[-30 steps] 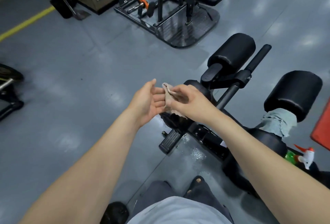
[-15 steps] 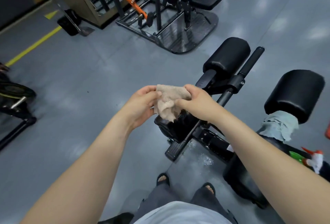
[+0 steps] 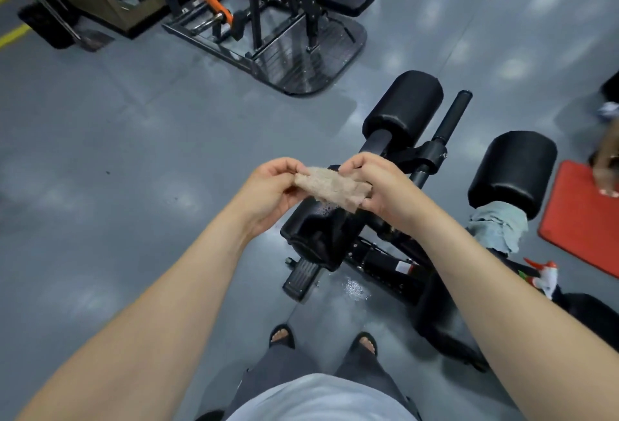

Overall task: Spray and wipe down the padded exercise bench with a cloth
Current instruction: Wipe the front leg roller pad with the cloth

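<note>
Both hands hold the beige cloth (image 3: 331, 187) in the air: the left hand (image 3: 268, 192) pinches its left end with curled fingers, and the right hand (image 3: 385, 192) pinches the right end, so the cloth is stretched between them. It hangs just above a droplet-speckled black pad of the padded exercise bench (image 3: 318, 236). A spray bottle (image 3: 544, 274) and a pale blue rag (image 3: 499, 226) sit further right.

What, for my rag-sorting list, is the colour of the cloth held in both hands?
The cloth is beige-tan, slightly speckled, seen best in the head view.
</note>
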Tool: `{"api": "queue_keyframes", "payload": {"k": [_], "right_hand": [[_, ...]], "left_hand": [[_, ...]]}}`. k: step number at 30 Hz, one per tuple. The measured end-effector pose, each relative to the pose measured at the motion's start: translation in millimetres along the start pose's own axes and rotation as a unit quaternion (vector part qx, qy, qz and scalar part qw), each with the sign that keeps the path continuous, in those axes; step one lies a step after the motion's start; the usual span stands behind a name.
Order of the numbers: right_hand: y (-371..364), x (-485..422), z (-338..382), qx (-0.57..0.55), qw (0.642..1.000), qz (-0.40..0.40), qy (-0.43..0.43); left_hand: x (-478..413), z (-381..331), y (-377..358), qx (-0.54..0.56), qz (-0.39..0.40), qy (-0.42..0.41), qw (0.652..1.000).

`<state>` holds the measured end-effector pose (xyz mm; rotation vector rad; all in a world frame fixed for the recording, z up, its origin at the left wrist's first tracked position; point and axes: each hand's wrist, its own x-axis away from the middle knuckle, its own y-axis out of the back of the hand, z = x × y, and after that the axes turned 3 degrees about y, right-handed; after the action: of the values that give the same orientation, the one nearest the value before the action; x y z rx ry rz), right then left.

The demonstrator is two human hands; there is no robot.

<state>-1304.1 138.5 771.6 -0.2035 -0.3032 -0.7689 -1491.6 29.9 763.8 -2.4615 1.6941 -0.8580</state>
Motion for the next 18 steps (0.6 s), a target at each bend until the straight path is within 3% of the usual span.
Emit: {"api": "queue_keyframes", "payload": {"k": [6,9,11,14,18], "right_hand": [[-12.3,-8.5,-11.6,0.157,0.987,-0.031,0.016],[-4.5,-13.5,-4.2,0.239,0.959,-0.151,0.012],[4.8,-16.2,1.0,0.324,0.927,-0.189,0.004],[16.2,-20.6,5.0,0.431,0.883,-0.185,0.008],[18.5,-36.2,0.3,0.473,0.867,-0.152,0.046]], "left_hand": [[-2.7,3.4,7.3,-0.023,0.002,0.027,0.999],[-11.9,16.6,21.8,-0.143,-0.050,0.045,0.987],[-16.5,29.5,31.0,-0.237,-0.079,0.050,0.967],[-18.5,49.1,39.6,-0.316,-0.081,0.067,0.943],[-19.9,70.8,52.4,-0.381,-0.065,0.077,0.919]]}}
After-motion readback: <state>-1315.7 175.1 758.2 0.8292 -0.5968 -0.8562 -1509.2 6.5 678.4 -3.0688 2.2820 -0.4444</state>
